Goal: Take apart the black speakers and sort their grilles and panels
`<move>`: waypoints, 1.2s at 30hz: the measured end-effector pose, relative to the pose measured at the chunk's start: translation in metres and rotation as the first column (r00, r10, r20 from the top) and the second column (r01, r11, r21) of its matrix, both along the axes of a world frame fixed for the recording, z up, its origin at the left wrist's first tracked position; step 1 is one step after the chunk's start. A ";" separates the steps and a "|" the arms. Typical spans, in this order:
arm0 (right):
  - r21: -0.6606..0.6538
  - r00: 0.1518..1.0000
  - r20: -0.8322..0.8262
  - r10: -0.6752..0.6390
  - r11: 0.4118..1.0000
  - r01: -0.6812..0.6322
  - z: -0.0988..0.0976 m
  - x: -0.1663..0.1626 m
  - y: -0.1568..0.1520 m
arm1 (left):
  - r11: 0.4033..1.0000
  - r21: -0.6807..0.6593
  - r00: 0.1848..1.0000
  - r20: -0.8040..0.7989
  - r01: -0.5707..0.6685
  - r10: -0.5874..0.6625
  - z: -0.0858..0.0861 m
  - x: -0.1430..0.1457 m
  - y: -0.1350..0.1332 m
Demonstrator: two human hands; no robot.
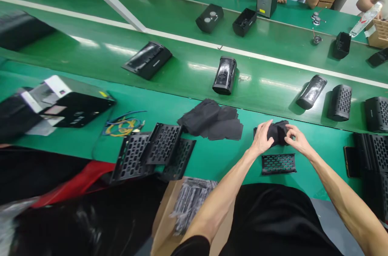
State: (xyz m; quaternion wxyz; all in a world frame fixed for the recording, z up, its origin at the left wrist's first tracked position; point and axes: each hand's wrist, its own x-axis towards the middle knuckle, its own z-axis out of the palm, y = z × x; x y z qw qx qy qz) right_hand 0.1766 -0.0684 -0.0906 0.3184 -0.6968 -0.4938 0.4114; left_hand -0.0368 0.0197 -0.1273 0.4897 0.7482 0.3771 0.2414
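Note:
My left hand (263,137) and my right hand (296,139) both grip a black cloth-wrapped piece (279,131) just above the green bench, fingers curled round its two ends. Directly below it a black perforated grille (278,164) lies flat on the bench. To the left sits a loose pile of black cloth pieces (212,120). Further left lies a heap of several black perforated grilles (154,155).
A green conveyor (194,62) carries black speaker housings (224,75), one (311,92) and a grilled one (340,102) at right. A stack of grilles (371,159) stands at right, a cardboard box of bagged parts (184,207) near me, coloured wires (124,124) left. Other people sit across.

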 end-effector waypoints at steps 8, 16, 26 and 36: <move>-0.165 0.737 -0.607 -0.297 0.954 0.249 0.029 -0.010 -0.039 | 0.840 -0.489 0.972 0.139 0.234 -0.189 0.030 0.009 -0.005; -0.442 0.559 -0.632 -0.536 0.842 0.308 0.025 -0.016 -0.085 | 0.855 -0.390 0.916 -0.064 0.342 -0.396 0.051 -0.019 -0.031; -0.163 0.911 0.168 -0.376 0.901 0.401 -0.040 -0.029 -0.115 | 0.955 -0.070 0.804 -0.523 0.289 -0.282 0.015 -0.023 -0.069; -0.230 0.935 0.100 -0.339 0.907 0.353 -0.032 -0.010 -0.100 | 0.950 -0.307 0.928 -0.368 -0.057 -0.063 -0.008 -0.048 -0.071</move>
